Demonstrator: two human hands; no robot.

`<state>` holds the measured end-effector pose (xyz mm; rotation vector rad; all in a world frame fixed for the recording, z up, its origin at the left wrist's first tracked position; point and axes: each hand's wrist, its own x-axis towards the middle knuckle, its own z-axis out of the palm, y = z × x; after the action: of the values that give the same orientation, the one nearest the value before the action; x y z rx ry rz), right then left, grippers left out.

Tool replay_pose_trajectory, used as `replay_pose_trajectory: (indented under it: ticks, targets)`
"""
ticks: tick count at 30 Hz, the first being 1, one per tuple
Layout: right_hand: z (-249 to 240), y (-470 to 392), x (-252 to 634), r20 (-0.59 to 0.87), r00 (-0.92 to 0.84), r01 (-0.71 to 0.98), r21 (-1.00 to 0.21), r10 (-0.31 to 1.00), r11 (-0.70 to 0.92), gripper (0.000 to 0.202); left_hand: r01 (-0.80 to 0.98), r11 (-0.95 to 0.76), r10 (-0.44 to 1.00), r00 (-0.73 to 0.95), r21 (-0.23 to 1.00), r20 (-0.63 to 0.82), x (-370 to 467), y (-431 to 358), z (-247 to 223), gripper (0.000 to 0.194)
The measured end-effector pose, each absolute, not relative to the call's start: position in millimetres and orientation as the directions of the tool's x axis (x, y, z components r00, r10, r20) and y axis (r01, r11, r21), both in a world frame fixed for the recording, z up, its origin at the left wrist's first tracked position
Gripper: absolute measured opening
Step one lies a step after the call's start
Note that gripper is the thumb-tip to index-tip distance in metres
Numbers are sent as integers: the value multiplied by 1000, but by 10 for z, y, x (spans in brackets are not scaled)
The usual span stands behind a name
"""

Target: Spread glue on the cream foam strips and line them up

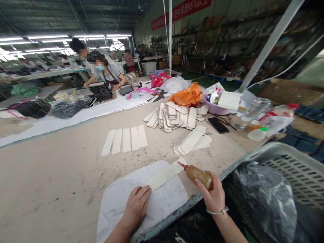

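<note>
A brown squeeze bottle (199, 177) with a red nozzle lies tilted in my right hand (214, 194), whose fingers are wrapped round its base. The nozzle tip is over the far end of a white rounded strip (165, 175); whether it touches cannot be made out. My left hand (138, 204), fingers pressed together, holds the strip's near end down. Under the strip is a white sheet (113, 195). Beyond, several similar strips (126, 139) lie side by side in a row. A small loose stack of strips (193, 140) is at the right.
Many white-topped pieces (174, 116) are heaped behind, by an orange bag (188, 95). A phone (218, 125), a purple basin (217, 108) and a clear bottle (253, 113) stand right. A plastic crate (291, 158) adjoins the table edge. A masked person (111, 75) works across the table.
</note>
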<state>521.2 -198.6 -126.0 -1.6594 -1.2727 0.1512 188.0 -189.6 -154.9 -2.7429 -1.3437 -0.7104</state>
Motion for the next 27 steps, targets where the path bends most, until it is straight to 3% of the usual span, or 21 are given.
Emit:
replay_pose_trajectory:
  ticks: [4, 8, 18, 27]
  targets:
    - [-1253, -2110, 4924, 314, 339, 513, -852, 887, 106, 48, 754, -624, 764, 533, 204, 365, 1903, -1919, -1502, 34]
    - [-1261, -2124, 4630, 282, 187, 446, -878, 941, 175, 47, 764, -607, 782, 525, 218, 338, 1914, -1927, -1487, 35]
    - [-1307, -2126, 4503, 300, 89, 513, -831, 950, 215, 46, 749, -604, 790, 520, 271, 325, 1916, -1947, -1499, 35]
    - [-1187, -2265, 4621, 271, 91, 553, -814, 958, 178, 44, 755, -617, 774, 532, 221, 343, 1922, -1929, -1447, 34]
